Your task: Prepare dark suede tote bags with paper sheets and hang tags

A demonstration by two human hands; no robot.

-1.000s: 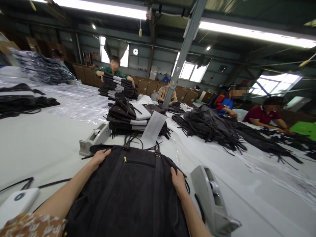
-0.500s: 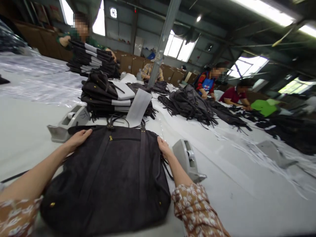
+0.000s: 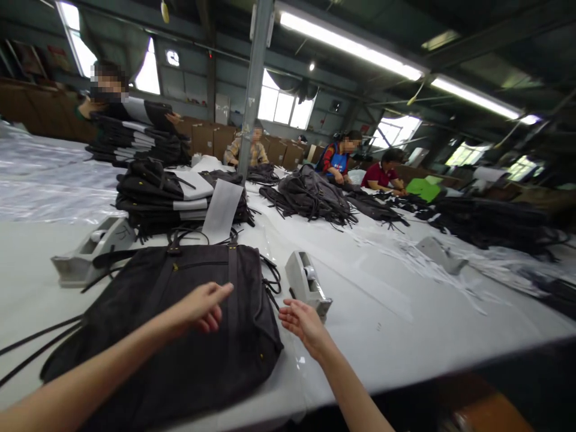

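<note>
A black bag point(image 3: 180, 360) with a short zip and two vertical straps lies flat on the white table, handles toward the far side. Above its middle hovers my left hand point(image 3: 204, 309), thumb stretched out and fingers loosely curled, with nothing visible in it. Just past the bag's right edge is my right hand point(image 3: 303, 324), its fingers slightly bent and apart, holding nothing. Beside that hand stands a grey tape dispenser point(image 3: 302, 276). Thin black cords point(image 3: 270, 276) stick out from the bag's right side. A white paper sheet point(image 3: 223, 210) leans behind the handles.
Behind the bag rises a stack of black bags point(image 3: 148, 201); another tape dispenser point(image 3: 85, 258) stands left. A heap of bags point(image 3: 310, 195) lies farther back. Clear plastic point(image 3: 49, 180) covers the far left. Several co-workers stand across the table, one holding a bag point(image 3: 135, 111) by a pile.
Both hands have let go of the bag's upper sides. My left hand has moved in over the bag; the right is off its edge. The view has turned right.
</note>
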